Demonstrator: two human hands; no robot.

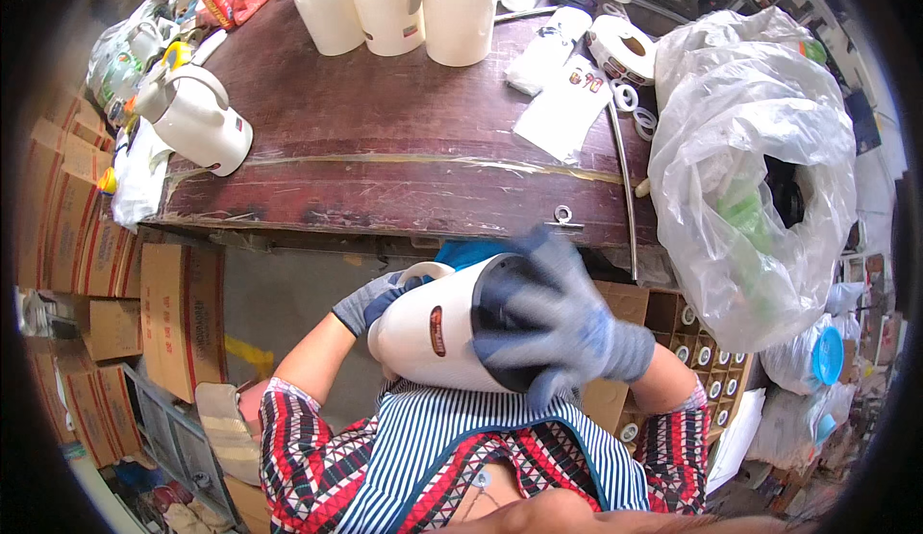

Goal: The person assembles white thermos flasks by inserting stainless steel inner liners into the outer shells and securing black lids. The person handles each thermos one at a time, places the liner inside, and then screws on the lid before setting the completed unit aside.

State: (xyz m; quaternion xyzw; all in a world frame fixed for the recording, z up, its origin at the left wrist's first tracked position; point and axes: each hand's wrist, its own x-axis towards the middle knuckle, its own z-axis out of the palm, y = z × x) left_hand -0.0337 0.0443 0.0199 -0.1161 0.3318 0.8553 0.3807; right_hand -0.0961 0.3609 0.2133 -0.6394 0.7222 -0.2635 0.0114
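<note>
A white vacuum jug (428,337) lies on its side before my striped apron, its dark base (500,318) turned to the right. My left hand (370,303), in a grey-blue glove, is closed round the jug's handle (423,272) at the left end. Against the base is my gloved right hand (562,318), its fingers spread and blurred by motion. The palm and the contact under it are partly hidden. A small oval label (437,330) is on the jug's side.
On the dark red table (336,111), several white jugs (461,15) stand at the back and another jug (207,121) at the left. A metal rod (620,178) and large plastic bag (760,178) occupy the right side. Cartons (178,313) stack at left; a divided box (711,366) lies at right.
</note>
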